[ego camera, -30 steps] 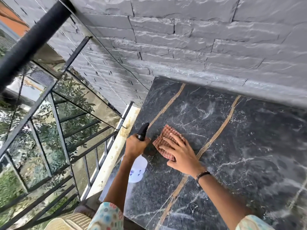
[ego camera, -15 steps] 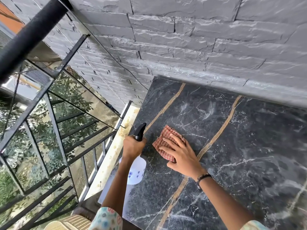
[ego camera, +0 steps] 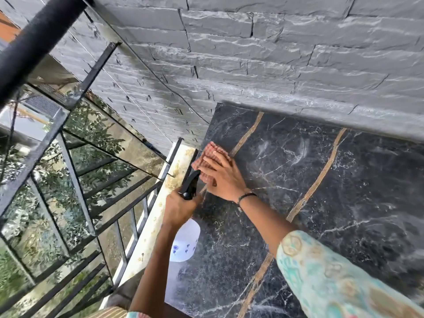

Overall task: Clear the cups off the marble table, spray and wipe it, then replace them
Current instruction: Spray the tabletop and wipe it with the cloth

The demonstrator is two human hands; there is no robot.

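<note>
Since a second ago the right hand (ego camera: 221, 177) has slid the checked cloth (ego camera: 212, 154) toward the table's (ego camera: 344, 203) left edge, near the far corner. Its fingers lie flat and spread, pressing the cloth onto the marble. The left hand (ego camera: 181, 206) grips the spray bottle (ego camera: 185, 239) by its neck, just beside. No cups show. Wiping well probably means even pressure and overlapping strokes right up to the edge.
</note>
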